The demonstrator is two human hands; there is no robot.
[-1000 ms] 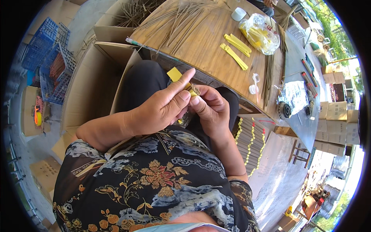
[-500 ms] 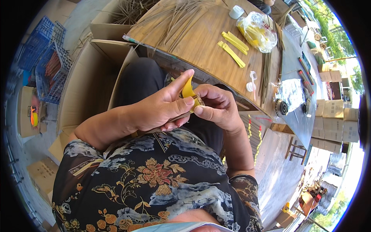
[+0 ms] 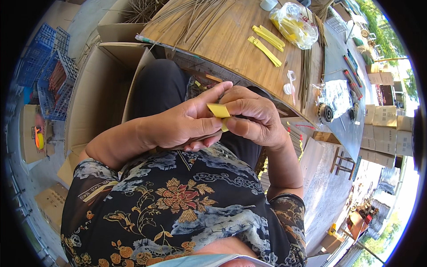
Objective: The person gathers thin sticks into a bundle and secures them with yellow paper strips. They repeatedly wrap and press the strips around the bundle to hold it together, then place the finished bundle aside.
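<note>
In front of my lap, both hands meet over a short, shiny yellow strip [image 3: 219, 110]. My left hand [image 3: 180, 122] is closed, palm tilted up, its thumb pressing the strip's lower part while the index finger points outward. My right hand [image 3: 258, 118] pinches the strip between thumb and bent fingers, close to my left thumb. The strip is folded over between the two hands. Whatever lies beneath it in my left palm is mostly hidden. On the wooden table [image 3: 242, 40] ahead lie flat yellow strips [image 3: 267, 50] of the same colour.
Thin brown sticks [image 3: 195, 22] spread over the table's left part, with a stick bundle [image 3: 305, 75] at its right. A clear bag [image 3: 294, 26] holds yellow material. An open cardboard box [image 3: 91, 93] stands left of my knee, beyond it blue crates [image 3: 55, 89]. Cartons [image 3: 384, 135] are stacked far right.
The yellow strip curved upright before; now it is folded over flat toward my right hand. My right fingers have moved over the brown ends, which no longer show.
</note>
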